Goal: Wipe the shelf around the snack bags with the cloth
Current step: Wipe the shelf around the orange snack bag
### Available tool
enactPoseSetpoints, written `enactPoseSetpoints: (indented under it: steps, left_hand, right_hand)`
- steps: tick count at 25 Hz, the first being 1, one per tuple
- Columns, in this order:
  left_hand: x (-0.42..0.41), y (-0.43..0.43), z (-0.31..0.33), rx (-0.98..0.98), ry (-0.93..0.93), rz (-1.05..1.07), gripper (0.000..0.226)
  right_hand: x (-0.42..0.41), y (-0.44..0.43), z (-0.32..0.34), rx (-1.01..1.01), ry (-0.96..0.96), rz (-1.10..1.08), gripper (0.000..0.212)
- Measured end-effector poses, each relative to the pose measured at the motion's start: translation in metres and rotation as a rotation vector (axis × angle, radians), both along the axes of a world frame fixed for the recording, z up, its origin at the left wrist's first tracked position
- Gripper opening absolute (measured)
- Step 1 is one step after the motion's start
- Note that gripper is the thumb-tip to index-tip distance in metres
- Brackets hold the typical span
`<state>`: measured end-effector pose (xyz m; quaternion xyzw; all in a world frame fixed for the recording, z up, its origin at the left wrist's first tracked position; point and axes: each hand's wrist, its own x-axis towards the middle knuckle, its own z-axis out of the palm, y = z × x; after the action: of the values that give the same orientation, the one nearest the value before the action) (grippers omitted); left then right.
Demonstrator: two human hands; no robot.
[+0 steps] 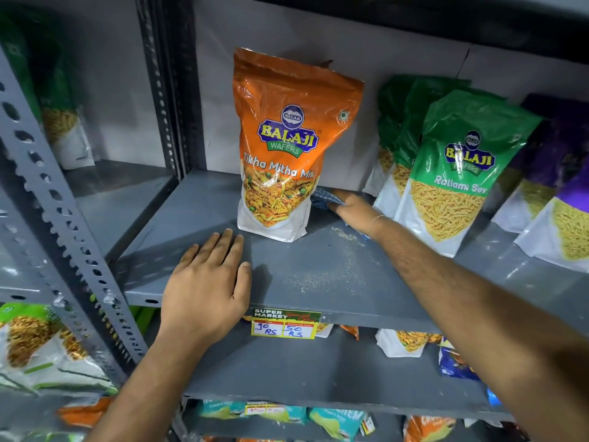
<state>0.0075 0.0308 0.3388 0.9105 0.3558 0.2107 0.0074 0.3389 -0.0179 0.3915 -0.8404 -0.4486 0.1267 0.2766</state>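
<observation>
A crumpled blue checked cloth lies far back on the grey metal shelf, pressed into the gap between the upright orange foil snack pouch and the row of green-and-white foil snack pouches to its right. The right hand covers the cloth, fingers closed over it and palm down; only a corner of the fabric shows beyond the fingertips, just beside the orange pouch's base. The left hand rests flat and spread, holding nothing, on the near edge of the shelf to the left of the orange pouch. A scatter of pale crumbs or dust lies on the bare metal nearer than the cloth.

To wipe this gap well, the cloth would best be drawn from the back wall toward the near edge, kept flat under the palm, so the grit is gathered forward. The orange pouch stands alone and looks likely to tip if brushed.
</observation>
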Motion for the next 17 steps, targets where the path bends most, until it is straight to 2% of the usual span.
enactPoseSetpoints:
  steps: [3, 7, 10, 12, 15, 17]
  left_hand:
    - [-0.001, 0.000, -0.001, 0.003, -0.005, -0.004, 0.062]
    - [0.001, 0.001, -0.001, 0.002, -0.013, -0.005, 0.062]
    - [0.001, 0.001, -0.002, 0.009, -0.020, 0.001, 0.061]
    - [0.001, 0.001, -0.001, 0.008, -0.016, -0.002, 0.061]
    - [0.001, 0.001, -0.001, 0.008, -0.012, -0.004, 0.062]
    - [0.001, 0.001, -0.001, 0.004, -0.003, -0.008, 0.062]
  right_hand:
    - [-0.018, -0.030, 0.007, 0.021, 0.073, 0.077, 0.024]
    - [-0.052, -0.093, -0.002, 0.010, 0.176, 0.232, 0.044]
    - [-0.063, -0.130, -0.011, -0.006, 0.190, 0.318, 0.044]
    - [-0.058, -0.133, -0.003, 0.064, 0.153, 0.260, 0.039]
    - [-0.041, -0.109, 0.019, 0.280, 0.048, 0.048, 0.037]
    - [-0.032, -0.086, 0.023, 0.282, 0.017, -0.025, 0.038]
